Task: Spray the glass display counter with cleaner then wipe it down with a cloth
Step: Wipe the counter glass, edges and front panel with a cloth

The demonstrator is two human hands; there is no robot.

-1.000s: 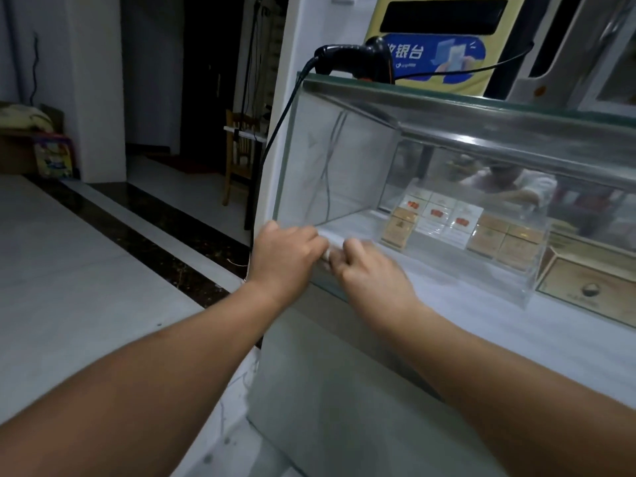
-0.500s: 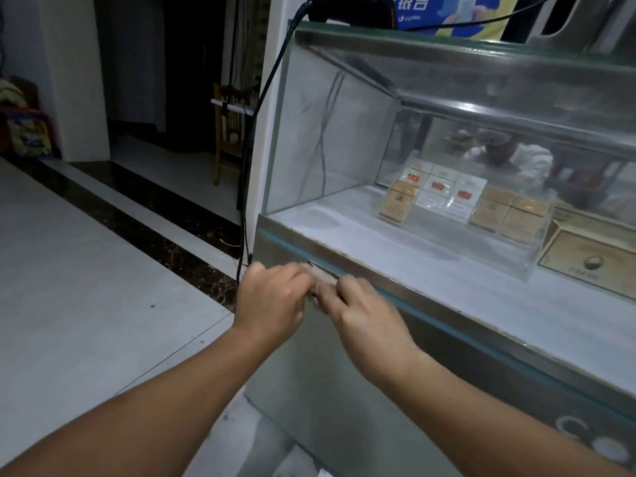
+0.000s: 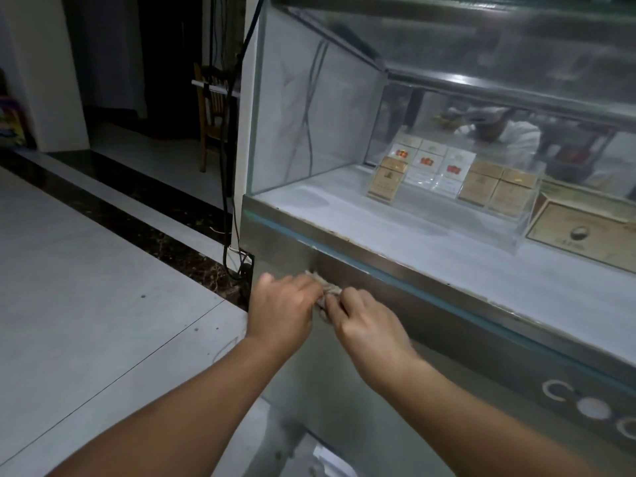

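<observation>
The glass display counter [image 3: 311,108] fills the right half of the view, with a metal front band [image 3: 430,304] under the glass. A small pale cloth [image 3: 326,290] is bunched against that metal band near the counter's left corner. My left hand [image 3: 284,309] and my right hand [image 3: 366,327] both grip the cloth, knuckles toward me, side by side. Most of the cloth is hidden between the fingers. No spray bottle is in view.
Cigarette packs [image 3: 430,166] stand on a clear stand inside the case, with a wooden box [image 3: 581,232] to their right. A black cable [image 3: 229,173] hangs down the counter's left corner to the floor. A wooden chair [image 3: 211,118] stands behind, beside a tiled floor [image 3: 86,287].
Both hands with the cloth have slid down from the lower edge of the glass front onto the metal band below it. The view has tilted downward with them.
</observation>
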